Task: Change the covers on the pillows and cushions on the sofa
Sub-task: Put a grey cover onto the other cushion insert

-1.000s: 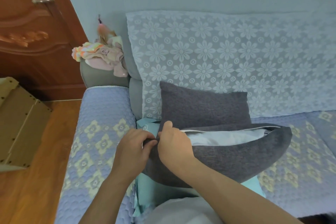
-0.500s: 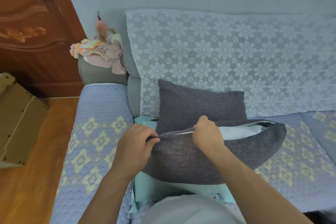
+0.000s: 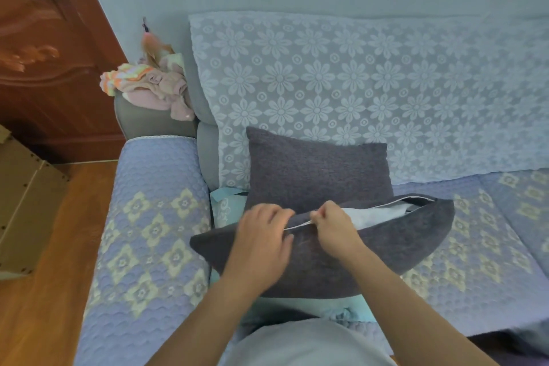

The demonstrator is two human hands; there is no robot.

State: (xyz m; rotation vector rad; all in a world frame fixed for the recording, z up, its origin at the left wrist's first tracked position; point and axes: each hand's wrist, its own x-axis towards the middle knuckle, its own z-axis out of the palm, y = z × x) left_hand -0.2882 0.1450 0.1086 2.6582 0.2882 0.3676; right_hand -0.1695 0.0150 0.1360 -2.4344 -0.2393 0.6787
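Observation:
A dark grey cushion lies across the sofa seat in front of me, its zip edge facing up. My right hand pinches the zip pull near the middle of that edge. To its right the cover gapes and the white inner pillow shows. My left hand grips the grey cover just left of the right hand, its fingers slightly blurred. A second dark grey cushion stands upright against the sofa back behind them. A teal cover lies under the cushions.
The sofa seat and left armrest wear a quilted blue cover, and a lace throw drapes the back. Crumpled pink clothes sit on the far armrest end. A cardboard box and a wooden door stand at left.
My right hand slid right along the zip, closing the left part of the opening. My left hand then moved right along the cover to sit beside it.

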